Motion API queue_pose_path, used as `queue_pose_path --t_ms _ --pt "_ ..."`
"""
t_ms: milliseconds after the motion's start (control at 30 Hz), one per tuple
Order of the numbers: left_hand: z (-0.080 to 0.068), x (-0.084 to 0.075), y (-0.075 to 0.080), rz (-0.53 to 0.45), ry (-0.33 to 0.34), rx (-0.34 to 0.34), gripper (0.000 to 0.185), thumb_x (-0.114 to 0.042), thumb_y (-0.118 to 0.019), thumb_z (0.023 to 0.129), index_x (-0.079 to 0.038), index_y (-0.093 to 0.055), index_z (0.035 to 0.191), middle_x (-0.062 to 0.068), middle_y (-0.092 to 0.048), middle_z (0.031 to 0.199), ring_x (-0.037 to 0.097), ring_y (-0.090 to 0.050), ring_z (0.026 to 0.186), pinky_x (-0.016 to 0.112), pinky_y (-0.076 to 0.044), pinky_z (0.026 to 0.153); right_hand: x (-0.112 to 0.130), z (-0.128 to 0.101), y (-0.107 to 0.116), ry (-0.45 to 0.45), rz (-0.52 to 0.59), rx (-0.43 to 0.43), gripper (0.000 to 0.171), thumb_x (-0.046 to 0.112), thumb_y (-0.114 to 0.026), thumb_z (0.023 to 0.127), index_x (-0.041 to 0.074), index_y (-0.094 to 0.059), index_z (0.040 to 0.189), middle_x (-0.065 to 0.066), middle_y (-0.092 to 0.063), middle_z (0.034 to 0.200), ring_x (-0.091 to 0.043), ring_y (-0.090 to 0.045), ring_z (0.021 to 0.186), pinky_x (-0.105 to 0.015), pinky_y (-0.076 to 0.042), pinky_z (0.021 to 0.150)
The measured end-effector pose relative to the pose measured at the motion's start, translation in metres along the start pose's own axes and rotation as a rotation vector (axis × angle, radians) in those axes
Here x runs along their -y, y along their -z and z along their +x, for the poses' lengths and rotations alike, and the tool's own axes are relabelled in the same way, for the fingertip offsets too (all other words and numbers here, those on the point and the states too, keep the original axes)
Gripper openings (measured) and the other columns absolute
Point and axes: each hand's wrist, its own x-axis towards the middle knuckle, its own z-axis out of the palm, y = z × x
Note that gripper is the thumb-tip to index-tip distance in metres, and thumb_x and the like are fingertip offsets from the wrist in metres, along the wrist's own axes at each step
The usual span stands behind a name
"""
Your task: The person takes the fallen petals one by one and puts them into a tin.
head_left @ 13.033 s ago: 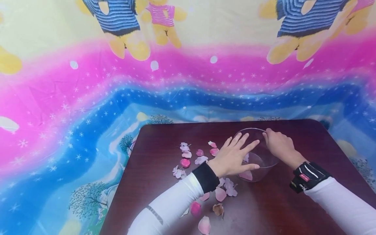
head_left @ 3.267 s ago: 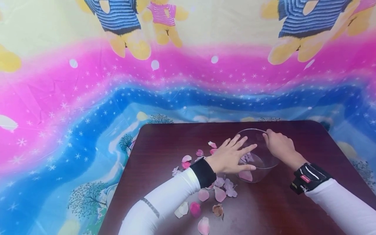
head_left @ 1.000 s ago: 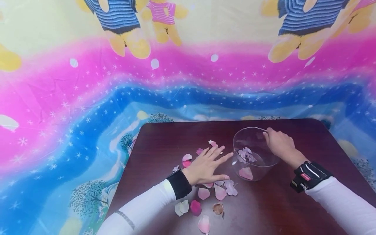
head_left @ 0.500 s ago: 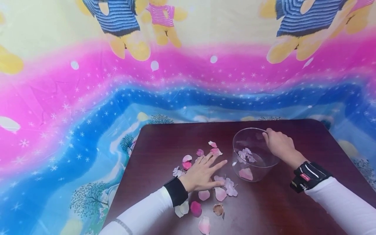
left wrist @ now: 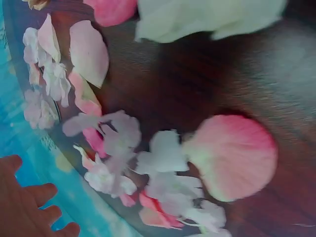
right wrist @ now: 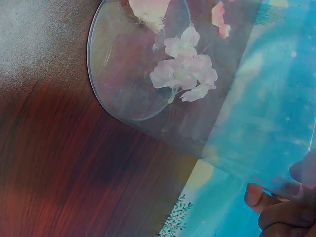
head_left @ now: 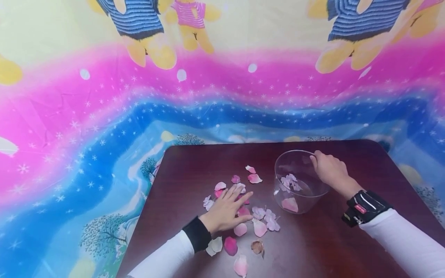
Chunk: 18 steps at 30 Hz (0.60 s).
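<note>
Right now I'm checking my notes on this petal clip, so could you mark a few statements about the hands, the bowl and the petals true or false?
1. The right hand grips the rim of the clear bowl. True.
2. The bowl holds nothing. False: a pale blossom and a pink petal lie inside it.
3. The left hand lies with straight fingers on the loose petals on the dark table. True.
4. The left hand is over the bowl. False: it is on the table, apart from the bowl.
5. The bowl lies tipped on its side. False: it stands upright.
</note>
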Motion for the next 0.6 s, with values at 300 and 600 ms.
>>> queue_pose_path --t_ms 300,600 --pt "-0.018 0.019 -0.002 -0.101 0.107 -0.036 0.074 -0.067 -0.048 0.095 -0.026 -0.039 0.156 0.013 -0.037 0.162 0.035 -0.026 0.155 0.062 -0.029 0.121 -0.001 0.000 -0.002 -0.002 -0.001 0.002 0.030 0.027 -0.042 0.108 0.001 -0.052 0.096 -0.023 -0.063 0.076 -0.048 -0.065 0.076 -0.054 -0.046 0.052" --pt "-0.037 0.040 -0.004 -0.113 0.204 -0.080 0.073 -0.062 -0.051 0.096 -0.019 -0.042 0.155 0.017 -0.037 0.162 0.039 -0.028 0.154 0.060 -0.028 0.121 0.000 0.001 -0.002 -0.002 0.000 0.002 0.031 0.028 -0.042 0.108 0.000 -0.053 0.097 -0.025 -0.063 0.078 -0.049 -0.065 0.076 -0.054 -0.046 0.052"
